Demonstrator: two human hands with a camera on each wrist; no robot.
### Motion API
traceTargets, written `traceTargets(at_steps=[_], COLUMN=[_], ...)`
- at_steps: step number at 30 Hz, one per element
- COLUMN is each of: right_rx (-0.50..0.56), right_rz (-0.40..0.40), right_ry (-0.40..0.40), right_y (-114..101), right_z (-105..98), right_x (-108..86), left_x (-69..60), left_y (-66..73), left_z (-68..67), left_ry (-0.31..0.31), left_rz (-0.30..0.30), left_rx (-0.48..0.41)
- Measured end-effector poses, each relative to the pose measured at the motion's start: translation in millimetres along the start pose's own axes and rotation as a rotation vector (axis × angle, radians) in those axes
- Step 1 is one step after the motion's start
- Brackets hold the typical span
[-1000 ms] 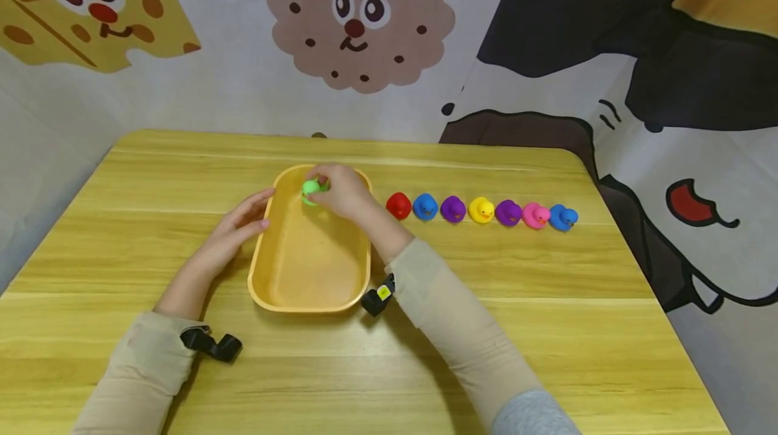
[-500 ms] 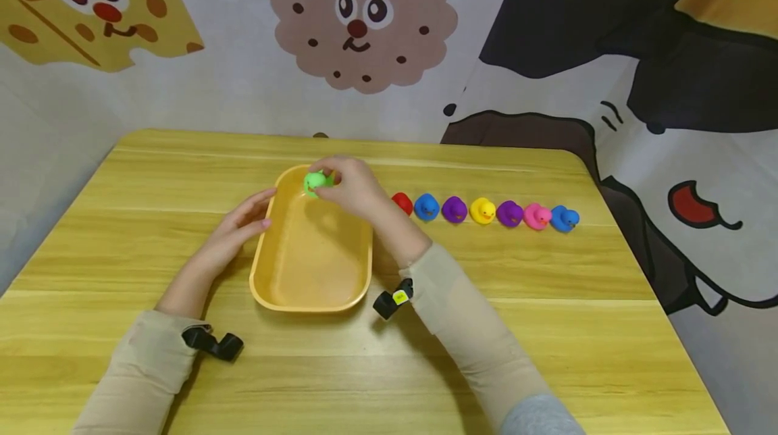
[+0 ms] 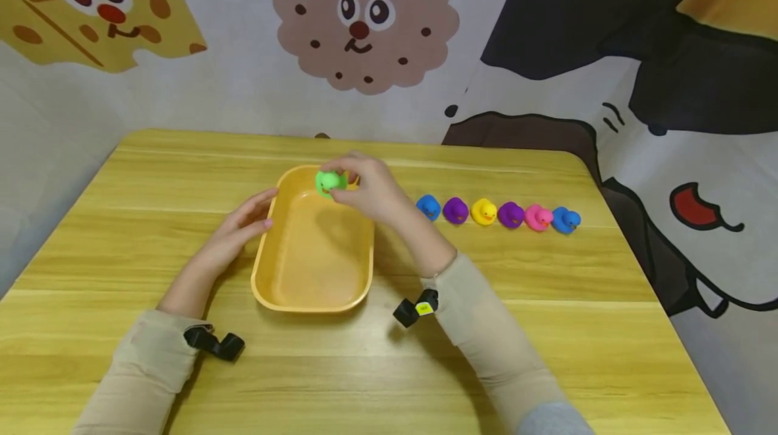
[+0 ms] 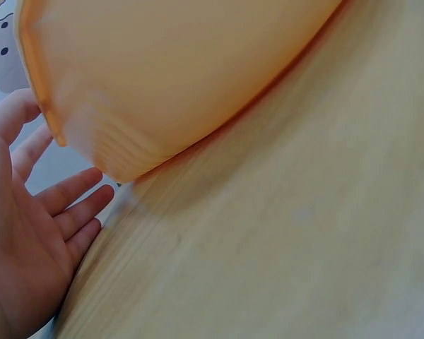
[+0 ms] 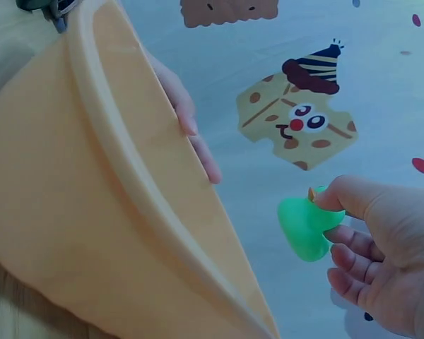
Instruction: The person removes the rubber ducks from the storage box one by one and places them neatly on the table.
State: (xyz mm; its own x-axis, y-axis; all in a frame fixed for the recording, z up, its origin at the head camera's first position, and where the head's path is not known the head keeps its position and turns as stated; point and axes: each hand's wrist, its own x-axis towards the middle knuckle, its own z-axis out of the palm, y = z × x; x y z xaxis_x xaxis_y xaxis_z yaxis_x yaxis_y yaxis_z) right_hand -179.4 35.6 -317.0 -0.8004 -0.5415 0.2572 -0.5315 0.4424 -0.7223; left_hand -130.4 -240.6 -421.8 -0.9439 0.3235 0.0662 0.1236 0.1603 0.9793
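Observation:
My right hand (image 3: pixel 379 195) pinches a green rubber duck (image 3: pixel 330 182) between thumb and fingers, above the far end of the yellow-orange plastic tray (image 3: pixel 313 273). In the right wrist view the same green duck (image 5: pixel 304 229) is held up beyond the tray's rim (image 5: pixel 127 155). At the tray's left side, my left hand (image 3: pixel 234 236) touches the rim with its fingertips and thumb. The left wrist view has this left hand (image 4: pixel 35 240) with spread, loose fingers alongside the tray wall (image 4: pixel 162 85).
To the right of the tray runs a row of rubber ducks: blue (image 3: pixel 429 207), purple (image 3: pixel 456 211), yellow (image 3: pixel 484 212), another purple (image 3: pixel 511 215), pink (image 3: pixel 538 217) and another blue (image 3: pixel 566 220). A cartoon-printed cloth (image 3: pixel 231 97) hangs behind the wooden table (image 3: pixel 152 192).
My right hand has lifted the green duck from inside the tray and drawn it rightward. The red duck in the row is now hidden behind that hand. My left hand stays on the rim.

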Motion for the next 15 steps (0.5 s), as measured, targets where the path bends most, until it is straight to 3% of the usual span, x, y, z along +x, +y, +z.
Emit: traceTargets(at_steps=[15], right_rx=[0.024], right_rz=[-0.084], right_ry=[0.017], right_y=[0], right_z=[-31], right_x=[-27.1], left_x=[0.5], left_y=[1.7], left_z=[0.0], left_ry=[0.007], left_rz=[-0.010], left_rx=[0.009])
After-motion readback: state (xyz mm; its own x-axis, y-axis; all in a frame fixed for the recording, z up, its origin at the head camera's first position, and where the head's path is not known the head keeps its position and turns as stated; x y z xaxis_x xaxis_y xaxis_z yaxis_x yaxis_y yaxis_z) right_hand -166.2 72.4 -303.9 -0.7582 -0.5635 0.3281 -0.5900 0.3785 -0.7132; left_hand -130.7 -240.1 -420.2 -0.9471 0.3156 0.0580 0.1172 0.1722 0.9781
